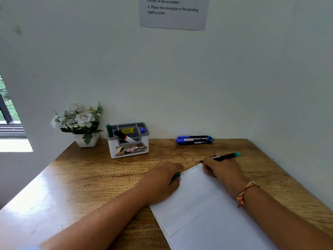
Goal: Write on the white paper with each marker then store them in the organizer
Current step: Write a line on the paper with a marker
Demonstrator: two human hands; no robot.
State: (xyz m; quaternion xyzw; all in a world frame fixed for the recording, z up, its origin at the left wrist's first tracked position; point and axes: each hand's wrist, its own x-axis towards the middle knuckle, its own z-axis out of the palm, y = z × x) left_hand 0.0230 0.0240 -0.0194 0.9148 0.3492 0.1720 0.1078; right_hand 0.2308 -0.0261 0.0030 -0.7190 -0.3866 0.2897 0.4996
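Near right of the table: the paper lies at a slant, with one short line of writing along its far edge.
Right hand: the fingers pinch a black marker with a teal tail. Its tip is at the end of the written line, by the paper's far corner.
Left hand: it rests on the paper's left edge, fingers curled round a green cap of which only the end shows.
Organizer: it stands at the back left, well apart from the paper. It holds a green marker upright, a black one leaning and a blue one at the right.
Spare markers: they lie together by the wall, capped, beyond the right hand.
Step in hand: writing with the held marker. The task looks roughly midway, with three stored and the spares not yet used.
Next move: probably lift the tip, bring cap and tip together and press the cap on straight. Then carry the marker left to a free slot in the organizer.
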